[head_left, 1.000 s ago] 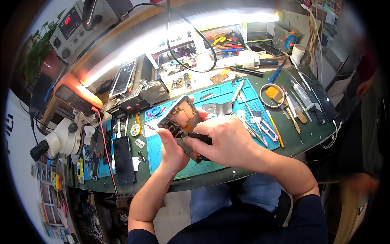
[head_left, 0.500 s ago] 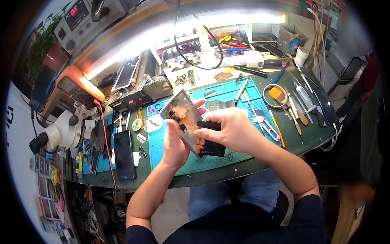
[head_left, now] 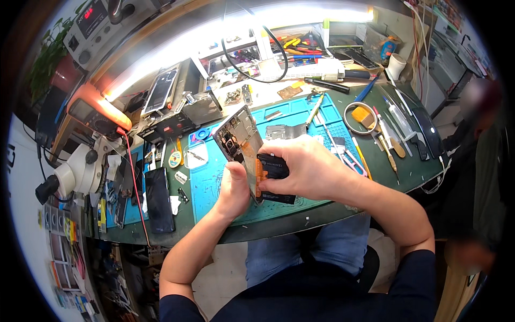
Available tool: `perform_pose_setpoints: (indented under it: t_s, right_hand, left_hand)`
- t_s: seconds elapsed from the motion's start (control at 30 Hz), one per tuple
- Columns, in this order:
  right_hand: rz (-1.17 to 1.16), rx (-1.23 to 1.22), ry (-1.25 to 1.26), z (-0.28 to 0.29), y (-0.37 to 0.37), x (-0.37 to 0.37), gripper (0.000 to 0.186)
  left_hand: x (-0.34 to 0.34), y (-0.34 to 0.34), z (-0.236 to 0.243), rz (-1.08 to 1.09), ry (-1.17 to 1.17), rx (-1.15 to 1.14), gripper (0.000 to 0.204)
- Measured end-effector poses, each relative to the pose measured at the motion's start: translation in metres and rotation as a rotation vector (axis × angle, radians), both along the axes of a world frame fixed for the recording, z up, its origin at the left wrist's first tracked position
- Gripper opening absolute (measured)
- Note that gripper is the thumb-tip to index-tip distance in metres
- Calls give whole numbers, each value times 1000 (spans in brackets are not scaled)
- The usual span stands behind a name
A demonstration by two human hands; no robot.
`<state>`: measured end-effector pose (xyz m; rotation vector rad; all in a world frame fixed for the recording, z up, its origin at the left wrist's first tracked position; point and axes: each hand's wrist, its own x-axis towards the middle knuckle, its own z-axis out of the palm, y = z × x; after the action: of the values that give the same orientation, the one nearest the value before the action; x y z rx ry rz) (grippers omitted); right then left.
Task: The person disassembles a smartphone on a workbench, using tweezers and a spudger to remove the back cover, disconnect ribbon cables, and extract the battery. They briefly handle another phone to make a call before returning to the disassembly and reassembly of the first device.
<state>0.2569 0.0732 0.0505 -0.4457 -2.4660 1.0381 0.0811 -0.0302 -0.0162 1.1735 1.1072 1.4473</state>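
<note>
My left hand [head_left: 234, 190] grips an opened phone body [head_left: 236, 131] from below and tilts it up, with its bare inner frame, circuit parts and camera showing. My right hand [head_left: 303, 166] pinches a black phone battery [head_left: 278, 167] at its edge. An orange flex strip [head_left: 259, 174] runs along the battery's left side, beside the phone frame. Whether the battery still touches the frame is hard to tell. Both are held above a teal work mat [head_left: 209, 185]. Behind my right hand a grey metal piece [head_left: 284, 131] lies on the mat.
A dark phone [head_left: 160, 199] lies left of the mat, near an orange multimeter [head_left: 96, 112] with a red lead. To the right are a tape roll [head_left: 362, 117], a syringe [head_left: 399, 121], pink-handled scissors [head_left: 355, 162] and another phone [head_left: 427, 134]. A person stands at the far right.
The phone body has turned so that its circuit parts and camera show more. My left fingers no longer show behind it. My right hand still pinches the battery, whose face now shows more.
</note>
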Motion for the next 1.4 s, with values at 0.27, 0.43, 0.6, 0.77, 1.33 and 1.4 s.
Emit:
perform_pose_setpoints:
  t_s: [0.27, 0.43, 0.6, 0.77, 1.33, 1.4]
  right_hand:
    - [16, 36, -31, 10, -3, 6, 38]
    - [38, 44, -43, 13, -1, 7, 39]
    - [24, 34, -69, 12, -2, 9, 38]
    - [33, 54, -40, 8, -1, 9, 39]
    - [55, -2, -194, 18, 13, 10, 41]
    - [64, -177, -173, 16, 14, 12, 44]
  left_hand:
    - [-3, -3, 2, -55, 111, -35, 106]
    - [-1, -5, 7, -68, 99, -50, 105]
    - [2, -3, 8, -70, 115, -58, 106]
    - [1, -4, 7, -76, 126, -59, 106]
    - [0, 2, 2, -13, 178, -64, 112]
    - [3, 3, 9, -23, 89, -107, 111]
